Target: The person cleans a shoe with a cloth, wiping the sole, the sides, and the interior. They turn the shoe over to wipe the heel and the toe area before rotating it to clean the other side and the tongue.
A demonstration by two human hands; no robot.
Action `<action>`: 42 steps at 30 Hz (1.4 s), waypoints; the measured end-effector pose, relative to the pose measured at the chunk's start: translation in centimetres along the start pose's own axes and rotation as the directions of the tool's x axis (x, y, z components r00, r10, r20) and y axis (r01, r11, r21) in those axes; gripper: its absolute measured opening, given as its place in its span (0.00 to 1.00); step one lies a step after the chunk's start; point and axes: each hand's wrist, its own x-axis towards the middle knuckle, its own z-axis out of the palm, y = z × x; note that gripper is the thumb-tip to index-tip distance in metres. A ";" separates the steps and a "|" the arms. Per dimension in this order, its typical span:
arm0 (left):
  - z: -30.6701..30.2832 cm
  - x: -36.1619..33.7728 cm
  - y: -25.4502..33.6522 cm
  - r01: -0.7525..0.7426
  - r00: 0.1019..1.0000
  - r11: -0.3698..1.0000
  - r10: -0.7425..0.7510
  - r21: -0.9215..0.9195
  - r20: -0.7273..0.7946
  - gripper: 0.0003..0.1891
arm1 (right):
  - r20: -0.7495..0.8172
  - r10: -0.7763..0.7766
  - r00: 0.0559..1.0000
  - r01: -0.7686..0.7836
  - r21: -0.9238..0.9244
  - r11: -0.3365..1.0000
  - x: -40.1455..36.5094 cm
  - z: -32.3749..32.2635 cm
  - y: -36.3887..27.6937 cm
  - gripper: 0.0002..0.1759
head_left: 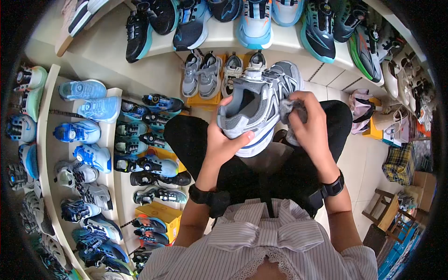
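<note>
A grey and silver sneaker (261,107) is held up over my lap, its toe pointing away from me to the upper right. My left hand (224,140) grips it by the heel, the thumb along the near side and fingers behind the collar. In my right hand (308,119) a bunched grey cloth (293,116) is pinched against the side of the shoe near the toe. Part of the cloth is hidden under the fingers.
Shelves of sneakers (84,130) stand on the left, and a curved shelf (205,44) with more shoes runs across the front. Grey sneakers (210,74) sit on a yellow box below it. A wooden stool (382,210) is at the right on the tiled floor (345,163).
</note>
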 end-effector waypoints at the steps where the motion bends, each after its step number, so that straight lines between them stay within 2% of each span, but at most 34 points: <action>1: -0.3 0.0 0.0 -0.015 1.000 0.999 0.015 0.048 0.007 0.40 | -0.016 0.010 1.000 -0.010 -0.012 1.000 0.2 -0.2 0.2 0.16; 2: -0.6 -0.1 0.0 -0.029 1.000 0.995 0.028 0.096 0.013 0.40 | -0.025 0.033 0.999 -0.034 -0.042 0.999 0.5 -0.5 0.9 0.17; 4: -0.9 -0.4 -0.1 -0.036 0.999 0.997 0.037 0.068 -0.012 0.41 | -0.076 0.122 0.990 -0.127 -0.060 0.990 1.0 -1.2 1.7 0.17; 6: -1.3 -0.5 0.1 0.000 1.000 0.999 -0.001 -0.032 -0.022 0.41 | -0.175 0.119 0.977 -0.130 -0.056 0.990 1.7 -1.8 2.4 0.20; 8: -1.0 -0.8 0.5 0.059 0.992 0.977 -0.079 -0.203 -0.094 0.41 | -0.165 0.269 0.949 -0.256 0.095 0.962 1.8 -2.6 2.3 0.21; 10: -1.3 -0.7 0.2 0.087 0.985 0.941 -0.130 -0.327 -0.112 0.41 | -0.127 0.271 0.954 -0.255 0.125 0.959 1.4 -2.6 2.2 0.21; 12: -1.0 -0.6 0.5 0.107 0.977 0.904 -0.174 -0.414 -0.126 0.42 | 0.084 0.286 0.955 -0.298 0.273 0.915 0.4 -1.7 1.8 0.22; 14: -0.7 -0.4 0.0 0.094 0.982 0.855 -0.164 -0.509 -0.095 0.44 | 0.247 0.130 0.960 -0.162 0.117 0.980 -1.3 0.0 1.9 0.23; 15: -0.4 -0.3 0.1 0.095 0.982 0.856 -0.165 -0.509 -0.095 0.44 | 0.266 0.053 0.962 -0.096 0.152 0.984 -1.6 0.6 0.6 0.22; 16: -0.1 -0.2 0.4 0.095 0.985 0.851 -0.155 -0.517 -0.074 0.44 | 0.221 0.020 0.975 -0.071 0.225 0.972 -2.0 1.2 0.0 0.24; 18: 0.0 -0.1 0.9 0.091 0.988 0.847 -0.144 -0.523 -0.062 0.44 | 0.202 0.102 0.974 -0.153 0.255 0.955 -2.4 1.7 0.5 0.24; 20: 0.0 0.1 1.3 0.066 0.987 0.904 -0.122 -0.423 -0.107 0.45 | 0.189 0.108 0.976 -0.153 0.244 0.957 -2.1 1.4 1.1 0.21; 22: -0.4 0.3 1.1 0.071 0.989 0.902 -0.118 -0.427 -0.086 0.44 | 0.163 0.129 0.978 -0.158 0.179 0.971 -1.7 0.3 1.2 0.19; 24: -0.5 0.1 1.2 0.080 0.983 0.943 -0.128 -0.324 -0.130 0.46 | 0.067 0.156 0.985 -0.165 0.168 0.972 -1.3 -0.9 1.2 0.20; 26: -0.9 0.0 0.8 0.074 0.980 0.942 -0.129 -0.326 -0.150 0.44 | -0.021 0.254 0.967 -0.240 0.257 0.936 -1.1 -1.9 2.1 0.20; 28: -1.2 -0.2 0.5 0.072 0.971 0.947 -0.139 -0.313 -0.196 0.42 | -0.122 0.320 0.939 -0.286 0.236 0.929 -0.8 -3.2 2.4 0.19; 31: -1.4 -0.2 0.5 0.088 0.967 0.954 -0.150 -0.286 -0.205 0.41 | -0.291 0.328 0.899 -0.213 0.365 0.906 -0.5 -4.1 3.5 0.16; 32: -1.3 -0.2 0.5 0.104 0.963 0.961 -0.162 -0.256 -0.215 0.41 | -0.393 0.280 0.876 -0.164 0.303 0.939 -0.4 -4.3 3.6 0.14; 34: -1.1 -0.3 0.4 0.110 0.960 0.959 -0.171 -0.262 -0.222 0.40 | -0.541 0.123 0.832 0.074 0.329 0.941 0.2 -3.7 3.0 0.15; 36: -0.8 -0.5 0.3 0.119 0.956 0.956 -0.183 -0.267 -0.230 0.40 | -0.514 -0.209 0.832 0.231 -0.021 0.973 0.1 -3.5 3.7 0.16; 37: -0.6 -0.6 0.3 0.132 0.961 0.940 -0.199 -0.315 -0.192 0.39 | -0.427 -0.364 0.827 0.325 -0.166 0.931 0.2 -3.3 3.4 0.17; 38: -0.4 -0.7 0.3 0.146 0.965 0.921 -0.213 -0.361 -0.155 0.38 | -0.352 -0.435 0.829 0.402 -0.168 0.900 0.1 -2.7 3.3 0.17; 39: -0.1 -0.8 0.1 0.160 0.963 0.912 -0.227 -0.377 -0.142 0.38 | -0.257 -0.431 0.865 0.405 -0.147 0.902 -0.3 -2.3 2.4 0.17; 42: 0.4 -0.7 0.2 0.161 0.967 0.921 -0.219 -0.353 -0.129 0.39 | -0.078 -0.436 0.897 0.443 0.145 0.885 -1.3 -0.1 1.7 0.21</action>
